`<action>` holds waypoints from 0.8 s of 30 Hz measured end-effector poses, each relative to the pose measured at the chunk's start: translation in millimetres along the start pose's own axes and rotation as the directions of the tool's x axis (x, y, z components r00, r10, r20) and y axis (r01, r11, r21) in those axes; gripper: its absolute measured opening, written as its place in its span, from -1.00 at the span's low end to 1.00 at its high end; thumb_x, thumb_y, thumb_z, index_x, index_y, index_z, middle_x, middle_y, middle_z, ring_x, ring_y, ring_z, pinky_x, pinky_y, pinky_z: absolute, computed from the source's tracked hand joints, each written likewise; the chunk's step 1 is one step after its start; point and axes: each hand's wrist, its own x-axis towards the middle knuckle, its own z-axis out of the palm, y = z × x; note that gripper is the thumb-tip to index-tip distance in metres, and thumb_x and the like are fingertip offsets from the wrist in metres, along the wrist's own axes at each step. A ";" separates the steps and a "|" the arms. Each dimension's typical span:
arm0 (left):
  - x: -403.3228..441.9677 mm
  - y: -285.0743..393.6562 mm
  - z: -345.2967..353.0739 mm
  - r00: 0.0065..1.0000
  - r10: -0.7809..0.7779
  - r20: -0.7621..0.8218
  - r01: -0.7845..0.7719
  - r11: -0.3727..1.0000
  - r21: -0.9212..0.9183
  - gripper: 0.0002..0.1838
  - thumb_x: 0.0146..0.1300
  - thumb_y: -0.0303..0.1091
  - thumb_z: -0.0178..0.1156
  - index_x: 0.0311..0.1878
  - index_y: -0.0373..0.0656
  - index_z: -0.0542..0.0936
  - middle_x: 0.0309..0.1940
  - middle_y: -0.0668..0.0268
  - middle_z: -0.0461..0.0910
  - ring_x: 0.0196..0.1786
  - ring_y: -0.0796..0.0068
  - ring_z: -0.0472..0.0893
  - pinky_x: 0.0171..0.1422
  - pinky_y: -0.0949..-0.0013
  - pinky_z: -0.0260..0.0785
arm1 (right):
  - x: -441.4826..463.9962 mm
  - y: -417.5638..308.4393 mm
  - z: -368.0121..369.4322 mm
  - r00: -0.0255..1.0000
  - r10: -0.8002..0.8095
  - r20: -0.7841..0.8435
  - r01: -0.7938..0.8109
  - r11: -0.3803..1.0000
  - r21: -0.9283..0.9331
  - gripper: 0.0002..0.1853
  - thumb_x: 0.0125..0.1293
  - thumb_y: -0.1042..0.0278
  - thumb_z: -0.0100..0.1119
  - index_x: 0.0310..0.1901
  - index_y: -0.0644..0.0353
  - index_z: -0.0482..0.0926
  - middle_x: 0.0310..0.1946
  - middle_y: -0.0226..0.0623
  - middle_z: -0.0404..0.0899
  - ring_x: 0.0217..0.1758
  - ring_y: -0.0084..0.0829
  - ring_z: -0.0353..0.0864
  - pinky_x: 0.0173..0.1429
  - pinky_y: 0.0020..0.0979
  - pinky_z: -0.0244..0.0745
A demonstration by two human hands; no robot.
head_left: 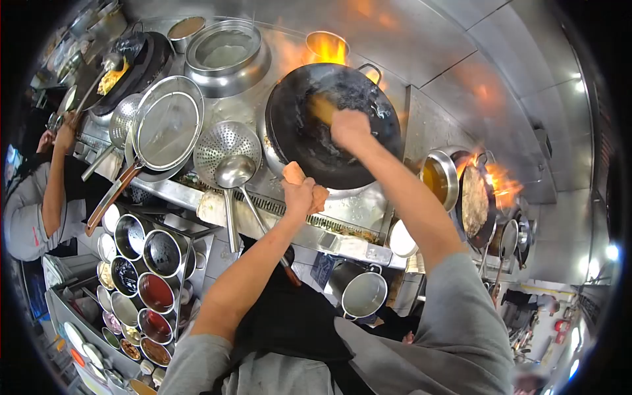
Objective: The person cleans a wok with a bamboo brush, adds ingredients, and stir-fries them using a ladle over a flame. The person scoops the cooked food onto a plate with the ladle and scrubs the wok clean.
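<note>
A large black wok [296, 155] sits on the burner at the centre, with steam or liquid in it. My right hand [350, 128] is over the wok, its fingers closed on a blurred yellowish-brown tool [322, 108] that reaches into the wok. My left hand [301, 195] is at the wok's near left edge, wrapped round a folded orange-pink cloth [293, 173]. Just left of that hand lie a steel ladle [235, 171] and a perforated skimmer [214, 146].
Flames rise behind the wok and at another wok [475, 204] on the right. A mesh strainer [168, 128] and a steel pot [227, 56] stand left. Sauce containers [157, 293] fill the lower left. A co-worker [39, 204] works at far left.
</note>
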 end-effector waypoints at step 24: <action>-7.6 23.2 18.5 0.974 -0.222 0.030 0.224 0.970 -0.091 -0.64 0.29 -0.44 0.19 0.13 -0.32 0.46 -0.08 0.08 0.63 -0.18 0.14 0.74 -0.13 0.09 0.64 | -49.3 98.3 29.3 0.966 0.251 -0.063 -0.243 0.964 0.104 -0.73 0.36 0.26 0.16 -0.13 0.21 0.79 -0.18 -0.02 0.79 -0.06 -0.02 0.81 0.05 -0.08 0.69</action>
